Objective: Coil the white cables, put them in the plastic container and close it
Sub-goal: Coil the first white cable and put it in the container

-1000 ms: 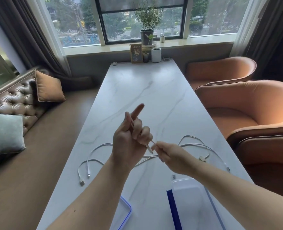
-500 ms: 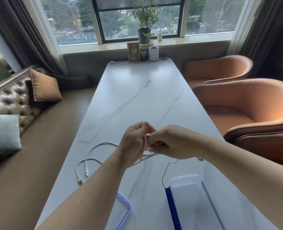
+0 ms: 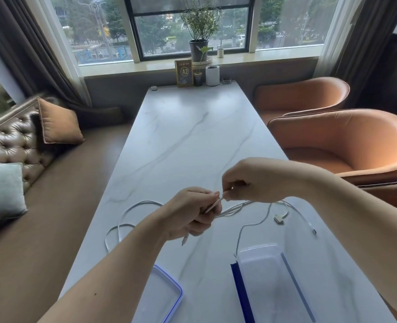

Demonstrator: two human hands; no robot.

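Fingers (image 3: 225, 194) of right hand (image 3: 258, 180) pinching white cable (image 3: 213, 205), just drawn away from gripping left hand (image 3: 188, 210); wrapping underway, container (image 3: 258, 247) empty.

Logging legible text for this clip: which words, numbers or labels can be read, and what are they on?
"A2": on the framed sign standing at the far end of the table.
Small characters above it: too blurred to read.
No other text shows.
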